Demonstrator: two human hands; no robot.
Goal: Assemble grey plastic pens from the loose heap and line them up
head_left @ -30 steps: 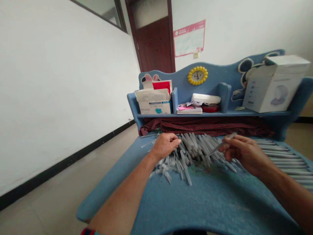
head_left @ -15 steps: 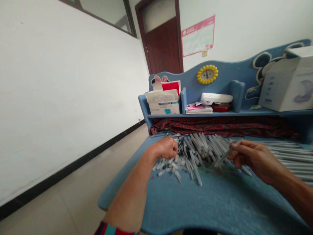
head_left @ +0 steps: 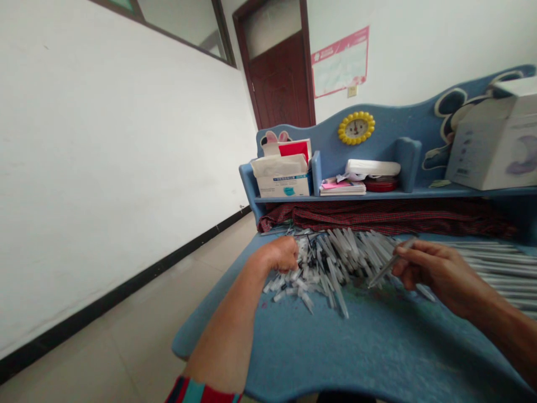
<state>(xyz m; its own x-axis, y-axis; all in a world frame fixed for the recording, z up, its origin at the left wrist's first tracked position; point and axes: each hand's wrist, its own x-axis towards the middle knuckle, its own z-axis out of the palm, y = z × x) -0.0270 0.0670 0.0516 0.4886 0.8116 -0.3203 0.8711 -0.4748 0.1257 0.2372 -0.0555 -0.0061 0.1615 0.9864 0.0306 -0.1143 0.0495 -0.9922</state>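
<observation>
We have a slim, clear pen (head_left: 384, 272) in our right hand (head_left: 432, 267), pinched near its upper end between the thumb and the bent fingers, with no gap around it; it slants down to the left above the front edge of a loose pile of clear tubes (head_left: 351, 249). Our left hand (head_left: 285, 254) is at the left side of that pile, over small clear caps (head_left: 301, 284), its fingers curled in tightly, and since the back of the hand hides the tips, we cannot tell whether they have hold of anything. Everything lies on the blue surface (head_left: 356, 352), with a row of long grey rods (head_left: 499, 266) beyond the right hand and a red checked cloth (head_left: 377, 217) bunched behind the pile. We judge the pen to be very light and stiff, probably smooth plastic that can roll or slip between dry fingers, and its thin wall might crack if squeezed hard. A gentle pinch around the barrel, a little back from the narrow end, looks steadiest to us. The caps look light too, but so short that only the fingertips suit them, best laid along their sides.
</observation>
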